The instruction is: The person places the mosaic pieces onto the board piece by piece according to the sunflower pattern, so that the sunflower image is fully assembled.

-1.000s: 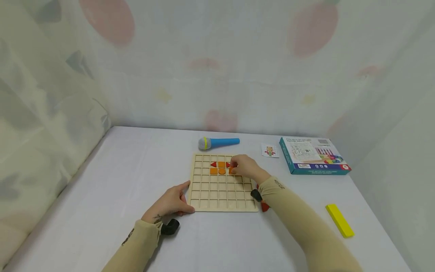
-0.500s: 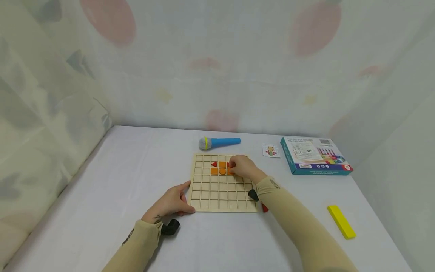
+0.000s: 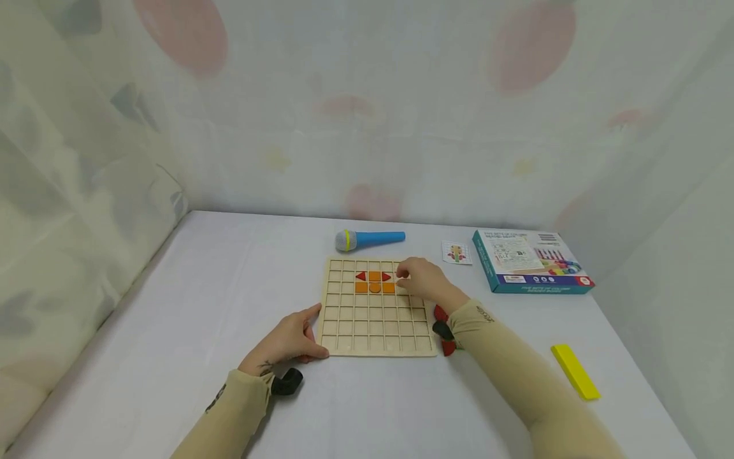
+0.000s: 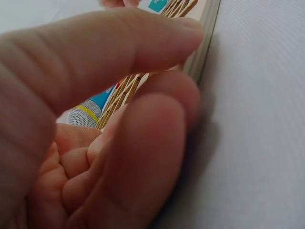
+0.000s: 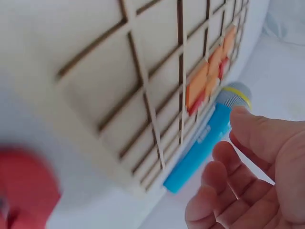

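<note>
Grid board (image 3: 373, 328) flat on the white tabletop (image 3: 172, 287), in front of me. My left hand (image 3: 287, 338) is at its near-left corner: thumb at the near edge, index finger along the left side, corner gripped between them. Left wrist view: thumb tip right at the layered edge, other fingers bent in toward the palm.

My right hand (image 3: 424, 280) hangs over the far right part of the board, just beside the tiles. Grip loose: thumb apart from the bent fingers, nothing pinched. From the head view I cannot tell whether a fingertip touches the wood.

Six tiles seated in the grid, two rows. Farther row: left red triangle (image 3: 360, 276), upper orange square (image 3: 374, 276), right red triangle (image 3: 386, 276); the triangles point outward. Nearer row: left orange square (image 3: 361, 287), orange circle (image 3: 374, 287), right orange square (image 3: 388, 288).

Red pieces (image 3: 448, 347) on the table just off the board's right side, partly covered by the black wrist camera (image 3: 442, 329).

Toy microphone (image 3: 375, 238) lies past the far edge, blue handle to the right, grey head with yellow ring to the left. Pattern card (image 3: 457, 252) near it, then the teal-sided box (image 3: 533, 261) farther right. Yellow block (image 3: 575, 371) well apart, beyond my right sleeve (image 3: 516, 382)
</note>
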{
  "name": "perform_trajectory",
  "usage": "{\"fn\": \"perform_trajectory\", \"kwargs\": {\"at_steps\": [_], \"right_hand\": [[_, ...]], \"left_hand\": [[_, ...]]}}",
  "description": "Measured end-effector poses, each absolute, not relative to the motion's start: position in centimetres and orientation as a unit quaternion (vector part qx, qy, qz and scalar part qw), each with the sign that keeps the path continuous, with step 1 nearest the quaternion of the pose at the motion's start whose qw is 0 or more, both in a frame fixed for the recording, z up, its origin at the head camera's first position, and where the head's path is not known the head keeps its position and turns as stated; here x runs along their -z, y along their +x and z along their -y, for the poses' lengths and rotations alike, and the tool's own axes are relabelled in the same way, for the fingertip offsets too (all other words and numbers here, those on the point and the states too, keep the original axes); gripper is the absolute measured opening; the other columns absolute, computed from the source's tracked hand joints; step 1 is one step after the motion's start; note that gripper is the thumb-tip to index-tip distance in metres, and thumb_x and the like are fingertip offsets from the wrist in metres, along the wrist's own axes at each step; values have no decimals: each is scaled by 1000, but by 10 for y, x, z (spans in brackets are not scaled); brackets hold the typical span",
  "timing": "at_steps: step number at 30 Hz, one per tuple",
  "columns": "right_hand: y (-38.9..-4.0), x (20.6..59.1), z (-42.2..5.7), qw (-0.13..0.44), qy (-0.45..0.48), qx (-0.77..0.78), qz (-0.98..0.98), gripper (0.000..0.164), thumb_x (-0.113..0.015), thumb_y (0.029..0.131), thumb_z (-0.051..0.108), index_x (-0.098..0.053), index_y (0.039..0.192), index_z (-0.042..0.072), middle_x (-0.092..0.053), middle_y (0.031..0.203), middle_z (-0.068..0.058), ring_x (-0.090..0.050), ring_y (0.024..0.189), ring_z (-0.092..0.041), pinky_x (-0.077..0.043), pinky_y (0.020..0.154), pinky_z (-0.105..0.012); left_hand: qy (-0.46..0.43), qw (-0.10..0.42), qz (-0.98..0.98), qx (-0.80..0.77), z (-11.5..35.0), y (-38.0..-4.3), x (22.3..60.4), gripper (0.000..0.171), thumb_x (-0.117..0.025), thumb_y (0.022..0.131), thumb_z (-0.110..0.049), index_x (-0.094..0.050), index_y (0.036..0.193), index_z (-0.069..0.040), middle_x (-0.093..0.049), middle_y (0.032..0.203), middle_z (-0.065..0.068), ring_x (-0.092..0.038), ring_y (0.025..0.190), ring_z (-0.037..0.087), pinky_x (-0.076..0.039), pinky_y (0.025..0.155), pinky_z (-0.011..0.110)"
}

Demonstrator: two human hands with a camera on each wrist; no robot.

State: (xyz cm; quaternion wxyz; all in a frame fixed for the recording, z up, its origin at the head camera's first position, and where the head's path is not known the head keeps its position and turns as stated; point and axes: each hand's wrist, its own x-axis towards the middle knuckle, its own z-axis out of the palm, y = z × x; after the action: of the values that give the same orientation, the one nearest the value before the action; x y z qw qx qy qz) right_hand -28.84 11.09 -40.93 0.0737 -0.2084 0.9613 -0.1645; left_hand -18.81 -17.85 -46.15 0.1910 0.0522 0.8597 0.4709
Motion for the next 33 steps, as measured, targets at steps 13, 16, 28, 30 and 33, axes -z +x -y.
{"fn": "perform_trajectory", "kwargs": {"at_steps": [13, 16, 28, 30, 33], "right_hand": [[-245, 410, -197, 141, -137, 162, -967, 31, -66, 86, 17, -64, 114, 6, -63, 98, -7, -54, 85, -20, -50, 79, -36], [-236, 417, -211, 152, -123, 163, -967, 30, -67, 85, 17, -65, 112, 6, -63, 96, -6, -54, 84, -19, -51, 79, -36], [-213, 429, -227, 134, -123, 192, -964, 27, -68, 83, 14, -67, 109, 7, -61, 96, -5, -53, 84, -17, -50, 79, -37], [-209, 433, -224, 123, -135, 188, -965, 26, -70, 82, 17, -68, 106, 8, -60, 92, -3, -51, 81, -16, -50, 77, -34], [-205, 437, -217, 113, -142, 179, -967, 21, -71, 81, 22, -69, 98, 10, -58, 86, 0, -50, 78, -14, -49, 75, -31]], "left_hand": [[47, 194, -858, -473, 179, -191, 464, 107, -85, 62, -14, -21, 148, -7, -58, 65, 7, -52, 47, 14, -44, 47, 27], [48, 196, -855, -479, 180, -190, 465, 107, -85, 62, -14, -21, 148, -7, -58, 64, 7, -52, 47, 14, -44, 47, 28], [38, 197, -858, -473, 180, -189, 462, 107, -85, 62, -16, -22, 148, -9, -58, 64, 7, -51, 47, 15, -42, 46, 28], [37, 198, -857, -474, 179, -189, 461, 106, -85, 62, -15, -22, 148, -9, -57, 64, 7, -51, 47, 15, -42, 46, 28], [34, 199, -856, -475, 178, -189, 461, 106, -85, 62, -14, -23, 148, -10, -57, 64, 7, -51, 47, 15, -42, 46, 27]]}}
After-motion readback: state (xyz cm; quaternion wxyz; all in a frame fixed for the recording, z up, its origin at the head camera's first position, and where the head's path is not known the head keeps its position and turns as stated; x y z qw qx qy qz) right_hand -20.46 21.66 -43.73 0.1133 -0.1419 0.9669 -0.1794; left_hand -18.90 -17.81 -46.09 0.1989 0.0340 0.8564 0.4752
